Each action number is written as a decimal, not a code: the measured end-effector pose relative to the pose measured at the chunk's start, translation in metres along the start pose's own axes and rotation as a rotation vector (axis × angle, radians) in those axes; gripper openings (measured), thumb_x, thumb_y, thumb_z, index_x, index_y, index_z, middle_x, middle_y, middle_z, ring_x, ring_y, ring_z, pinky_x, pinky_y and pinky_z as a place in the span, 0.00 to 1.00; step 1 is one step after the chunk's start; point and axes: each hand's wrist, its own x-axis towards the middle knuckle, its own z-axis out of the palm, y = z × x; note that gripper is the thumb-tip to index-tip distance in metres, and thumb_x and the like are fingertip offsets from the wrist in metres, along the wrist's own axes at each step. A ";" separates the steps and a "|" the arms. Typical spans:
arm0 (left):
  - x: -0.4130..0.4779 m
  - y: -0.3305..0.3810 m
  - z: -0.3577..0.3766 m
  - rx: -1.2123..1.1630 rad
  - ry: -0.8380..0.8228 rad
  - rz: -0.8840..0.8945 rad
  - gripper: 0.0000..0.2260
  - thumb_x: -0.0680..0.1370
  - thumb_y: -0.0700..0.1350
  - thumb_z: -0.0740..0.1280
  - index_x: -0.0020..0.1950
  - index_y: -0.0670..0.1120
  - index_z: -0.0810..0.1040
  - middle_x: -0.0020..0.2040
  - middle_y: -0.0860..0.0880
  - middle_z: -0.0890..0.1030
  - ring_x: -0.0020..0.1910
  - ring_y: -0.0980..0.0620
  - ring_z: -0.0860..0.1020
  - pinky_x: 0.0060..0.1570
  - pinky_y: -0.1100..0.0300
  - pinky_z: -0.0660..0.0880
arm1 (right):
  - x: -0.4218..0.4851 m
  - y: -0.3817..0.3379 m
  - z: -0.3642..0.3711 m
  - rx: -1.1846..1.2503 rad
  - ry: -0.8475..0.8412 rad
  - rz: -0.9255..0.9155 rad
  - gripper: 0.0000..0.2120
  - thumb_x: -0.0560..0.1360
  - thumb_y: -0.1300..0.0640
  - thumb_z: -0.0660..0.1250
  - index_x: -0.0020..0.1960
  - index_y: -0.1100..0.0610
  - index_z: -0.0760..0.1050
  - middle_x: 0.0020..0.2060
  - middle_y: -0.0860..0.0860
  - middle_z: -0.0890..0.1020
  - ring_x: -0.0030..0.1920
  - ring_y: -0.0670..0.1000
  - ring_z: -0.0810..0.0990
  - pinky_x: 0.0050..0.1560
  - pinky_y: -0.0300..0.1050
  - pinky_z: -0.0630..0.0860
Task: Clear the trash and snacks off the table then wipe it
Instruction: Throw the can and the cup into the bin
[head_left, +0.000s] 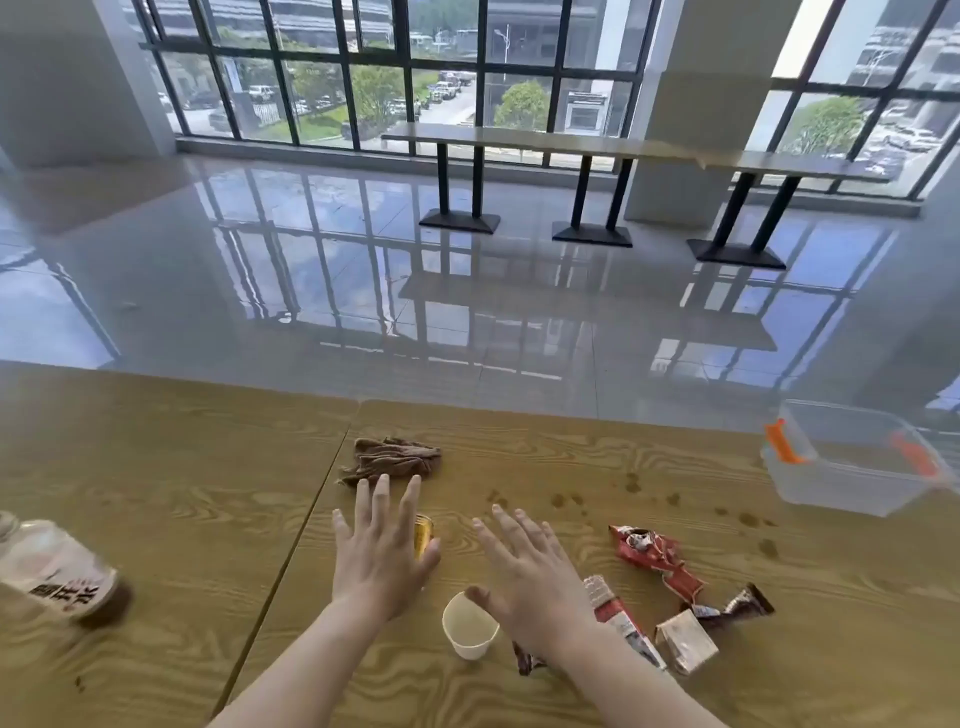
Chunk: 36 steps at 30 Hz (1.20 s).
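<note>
Both hands hover palm-down over the wooden table with fingers spread. My left hand partly covers a small yellow can. My right hand sits above a white paper cup and a red-and-white snack packet. A crumpled red wrapper, a dark brown wrapper and a small carton lie to the right. A brown rag lies bunched just beyond my left hand. Dark stains dot the tabletop.
A plastic bottle with a white label lies on its side at the left edge. A clear plastic box with orange clips stands at the far right. Beyond the table are a shiny floor and a long bench table by the windows.
</note>
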 end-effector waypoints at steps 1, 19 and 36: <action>0.001 -0.001 0.005 0.007 -0.050 -0.016 0.37 0.72 0.69 0.43 0.79 0.55 0.42 0.79 0.42 0.50 0.78 0.40 0.46 0.71 0.35 0.54 | 0.000 -0.002 0.005 0.007 -0.037 -0.006 0.37 0.76 0.29 0.48 0.79 0.43 0.41 0.80 0.46 0.43 0.79 0.51 0.39 0.73 0.50 0.33; 0.026 -0.008 0.073 -0.265 -0.277 -0.170 0.34 0.76 0.52 0.66 0.78 0.57 0.51 0.68 0.40 0.66 0.60 0.43 0.73 0.53 0.53 0.75 | 0.016 -0.013 0.075 0.162 -0.169 0.014 0.35 0.76 0.52 0.69 0.77 0.53 0.57 0.72 0.54 0.64 0.70 0.58 0.63 0.70 0.50 0.65; -0.013 0.069 0.021 -0.371 -0.042 0.049 0.34 0.71 0.48 0.71 0.75 0.52 0.63 0.60 0.44 0.74 0.50 0.44 0.76 0.41 0.52 0.76 | -0.035 0.052 0.004 0.175 0.201 0.095 0.30 0.75 0.50 0.69 0.75 0.52 0.64 0.65 0.51 0.73 0.63 0.55 0.72 0.60 0.48 0.74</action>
